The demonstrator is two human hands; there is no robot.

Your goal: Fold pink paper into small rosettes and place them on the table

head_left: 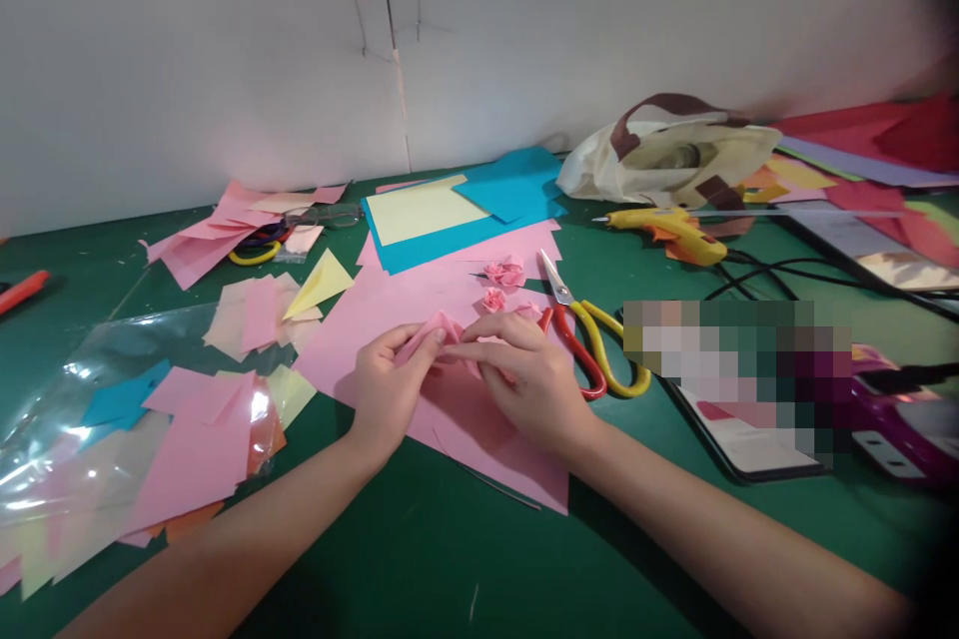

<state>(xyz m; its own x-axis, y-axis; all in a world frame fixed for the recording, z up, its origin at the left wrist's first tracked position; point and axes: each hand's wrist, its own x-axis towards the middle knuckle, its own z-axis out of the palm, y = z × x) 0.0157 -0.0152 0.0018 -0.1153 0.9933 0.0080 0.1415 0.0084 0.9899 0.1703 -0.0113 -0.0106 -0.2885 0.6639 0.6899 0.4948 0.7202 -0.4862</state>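
My left hand [394, 379] pinches a small folded piece of pink paper [438, 324] between thumb and fingers. On its right side, the fingers of my right hand [524, 369] close on the same piece; their tips partly hide it. Both hands are above a large pink sheet [457, 419] on the green table. Just beyond my right hand lie small pink paper flowers [494, 300]. Scissors [591, 334] with red and yellow handles rest to the right of that hand, their blades apart.
Blue sheets [516, 185] and a cream sheet [420, 210] lie behind. A yellow glue gun [674, 232], a cloth bag [666, 160], cables and a phone [756, 429] are at right. At left are a clear plastic bag [97, 379], paper scraps [202, 235] and an orange-red object [24, 293].
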